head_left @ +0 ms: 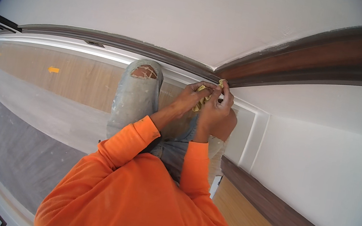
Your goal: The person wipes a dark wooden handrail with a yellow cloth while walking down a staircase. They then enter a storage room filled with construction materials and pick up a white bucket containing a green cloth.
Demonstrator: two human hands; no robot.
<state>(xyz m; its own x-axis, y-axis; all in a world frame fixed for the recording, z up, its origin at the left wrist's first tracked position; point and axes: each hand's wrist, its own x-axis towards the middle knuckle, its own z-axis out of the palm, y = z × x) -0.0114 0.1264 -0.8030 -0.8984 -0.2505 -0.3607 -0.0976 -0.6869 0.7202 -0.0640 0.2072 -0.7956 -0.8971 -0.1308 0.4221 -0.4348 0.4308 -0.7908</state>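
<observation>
A crumpled yellow cloth-like piece [198, 105] is bunched between my hands; whether it is cloth or paper I cannot tell. My left hand [187, 99] comes in from the left with its fingers closed on the piece. My right hand [215, 111] pinches another part of it, thumb and fingertips raised. Both hands are at the inner corner where the dark trim strip [166, 57] meets the brown wooden panel [304, 50]. The fingertips are close to the trim; whether they touch it I cannot tell.
My bent knee in torn jeans [139, 90] stands left of my hands. White walls [160, 5] rise ahead and at the right. Below runs white skirting [255, 134]. A dark plank [288, 210] lies on the wood floor at right. An orange arrow [53, 70] marks the floor at left.
</observation>
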